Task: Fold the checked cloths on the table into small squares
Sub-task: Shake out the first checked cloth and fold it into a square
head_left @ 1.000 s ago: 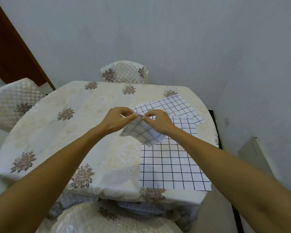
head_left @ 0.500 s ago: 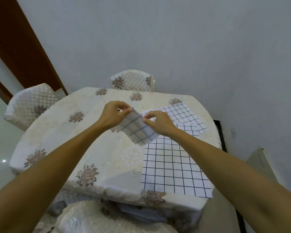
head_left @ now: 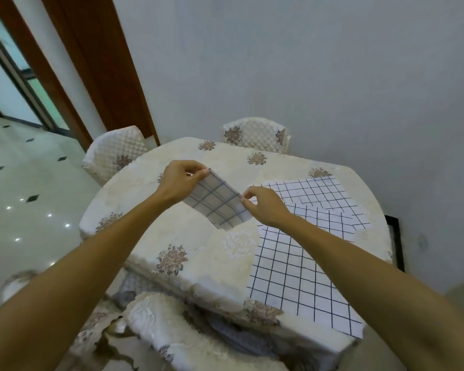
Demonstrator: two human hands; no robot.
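A small folded checked cloth (head_left: 217, 203), white with dark grid lines, hangs tilted in the air, pinched at opposite corners by the left hand (head_left: 181, 183) and right hand (head_left: 265, 207). A large open cloth (head_left: 300, 279) lies flat at the table's (head_left: 198, 245) near right edge; two more cloths (head_left: 322, 194) lie flat beyond it, overlapping.

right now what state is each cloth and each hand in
small folded white checked cloth: folded, held up above the cream floral table
left hand: pinches its top corner
right hand: pinches its right corner
large white checked cloth: unfolded, flat on the table's near right
far checked cloths: unfolded, flat, overlapping
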